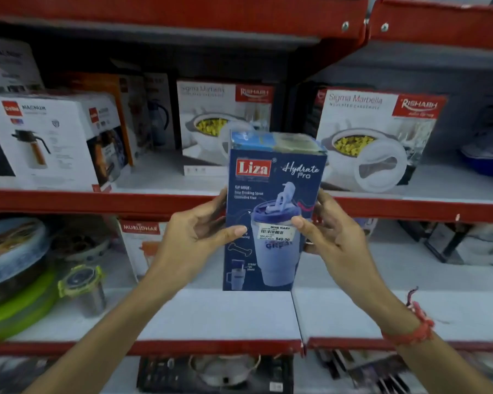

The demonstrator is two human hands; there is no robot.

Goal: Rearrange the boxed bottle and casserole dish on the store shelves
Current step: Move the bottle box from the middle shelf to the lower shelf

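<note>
We judge the boxed bottle light, stiff cardboard; both hands grip its sides at 9 and 3 o'clock.

bottle box reads "liza hydrate pro"; casserole box "rishabh"

Both hands on the blue bottle box, held upright in front of the red shelf edge. Left hand grips its left side, right hand its right, thumbs on the front. Behind the box stand two casserole boxes, one directly behind, one to its right.
</note>
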